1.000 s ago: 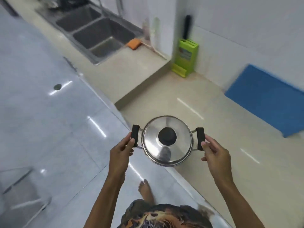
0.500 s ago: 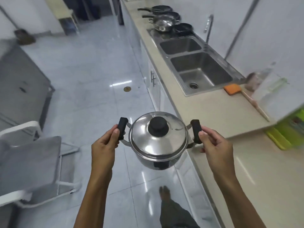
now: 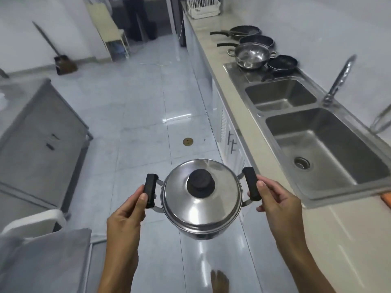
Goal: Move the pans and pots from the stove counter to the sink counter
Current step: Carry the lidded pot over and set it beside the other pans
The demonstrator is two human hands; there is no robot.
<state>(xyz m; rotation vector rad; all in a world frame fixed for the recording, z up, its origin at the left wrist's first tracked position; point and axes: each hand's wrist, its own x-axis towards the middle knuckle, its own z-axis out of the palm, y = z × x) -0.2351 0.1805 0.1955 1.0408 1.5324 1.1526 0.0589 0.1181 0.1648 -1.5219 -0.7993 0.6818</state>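
Note:
I carry a lidded steel pot [image 3: 202, 199] with a black knob over the floor, left of the counter. My left hand [image 3: 129, 210] grips its left black handle and my right hand [image 3: 275, 199] grips its right one. Far along the beige sink counter [image 3: 213, 45] sit a steel wok [image 3: 251, 55], a small black pan [image 3: 282, 64] on the drainboard, and two black frying pans [image 3: 257, 41] [image 3: 244, 30] behind them.
A double steel sink [image 3: 317, 134] with a tap [image 3: 338, 79] runs along the counter on my right. A grey metal cabinet [image 3: 40, 132] and a white chair [image 3: 38, 220] stand on the left. A white dish rack [image 3: 204, 6] sits at the counter's far end. Tiled floor lies ahead.
The view has swung left from the corner counter to look down the sink counter. The pot stays held in both hands and now hangs over the floor.

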